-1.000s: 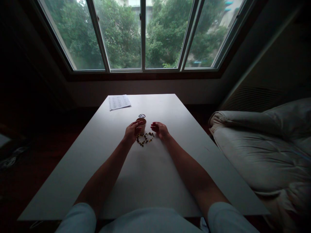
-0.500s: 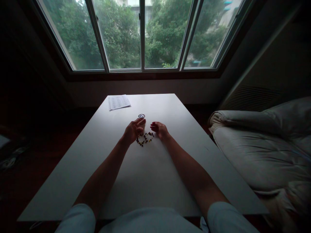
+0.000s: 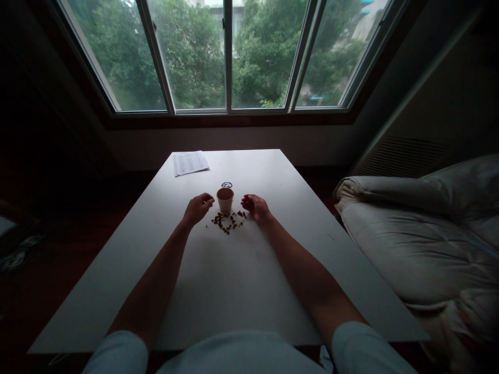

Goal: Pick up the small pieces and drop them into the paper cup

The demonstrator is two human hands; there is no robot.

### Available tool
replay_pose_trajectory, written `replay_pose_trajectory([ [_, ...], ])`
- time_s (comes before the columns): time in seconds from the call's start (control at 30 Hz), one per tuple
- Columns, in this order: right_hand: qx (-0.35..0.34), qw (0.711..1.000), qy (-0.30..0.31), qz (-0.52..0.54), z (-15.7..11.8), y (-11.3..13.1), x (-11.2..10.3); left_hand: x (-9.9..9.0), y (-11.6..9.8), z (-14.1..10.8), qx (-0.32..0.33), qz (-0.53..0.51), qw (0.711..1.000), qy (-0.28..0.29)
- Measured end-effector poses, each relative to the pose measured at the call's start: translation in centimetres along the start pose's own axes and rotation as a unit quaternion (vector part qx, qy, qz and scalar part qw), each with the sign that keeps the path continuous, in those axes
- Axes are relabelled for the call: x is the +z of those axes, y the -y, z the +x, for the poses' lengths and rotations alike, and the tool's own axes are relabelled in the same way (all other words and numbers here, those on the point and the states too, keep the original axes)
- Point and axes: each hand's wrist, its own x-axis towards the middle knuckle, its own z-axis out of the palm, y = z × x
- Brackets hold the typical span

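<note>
A light-coloured paper cup [image 3: 225,203] with a brown inside stands upright on the white table. Right in front of it lies a loose scatter of small dark and yellowish pieces [image 3: 228,224], too small to name. My left hand [image 3: 198,209] is just left of the cup, apart from it, its fingers loosely bent towards it with nothing visible in them. To the right of the cup and pieces rests my right hand [image 3: 255,208], fingers loosely curved and apart, holding nothing I can see. A small round clear item with a dark rim [image 3: 226,185] lies behind the cup.
Printed sheets of paper [image 3: 191,163] lie at the table's far left corner. The white table [image 3: 234,291] reaches towards a wide window [image 3: 230,57]. A padded, light-covered sofa [image 3: 413,239] stands along the right side.
My left hand has moved left, away from in front of the cup, so the cup and more of the scattered pieces now show. My right hand has stayed in place.
</note>
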Motion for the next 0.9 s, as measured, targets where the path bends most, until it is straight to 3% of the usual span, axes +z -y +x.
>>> replay_pose_trajectory([
  [0.1,-0.004,1.0,-0.004,-0.003,0.1,-0.1,0.0,-0.2,0.6,-0.7,0.065,0.158,0.982,0.085],
  [0.17,-0.007,1.0,-0.008,-0.009,0.1,-0.2,0.1,0.1,0.7,-1.1,0.086,0.21,0.963,0.148],
  [0.23,-0.008,1.0,-0.01,-0.017,0.1,-0.2,0.2,0.7,0.7,-1.4,0.092,0.246,0.949,0.172],
  [0.53,-0.018,0.999,-0.005,-0.04,0.5,-0.6,0.3,1.5,0.6,-1.7,0.068,0.349,0.924,0.138],
  [0.63,-0.048,0.994,-0.002,-0.1,0.4,-1.1,0.5,1.7,0.7,-1.8,0.06,0.357,0.922,0.137],
  [0.73,-0.119,0.962,0.015,-0.246,-0.1,-1.6,1.0,1.9,0.8,-1.9,0.052,0.357,0.923,0.132],
  [0.9,-0.255,0.842,0.12,-0.461,-1.8,-2.3,2.6,1.8,0.9,-1.9,0.045,0.358,0.923,0.13],
])
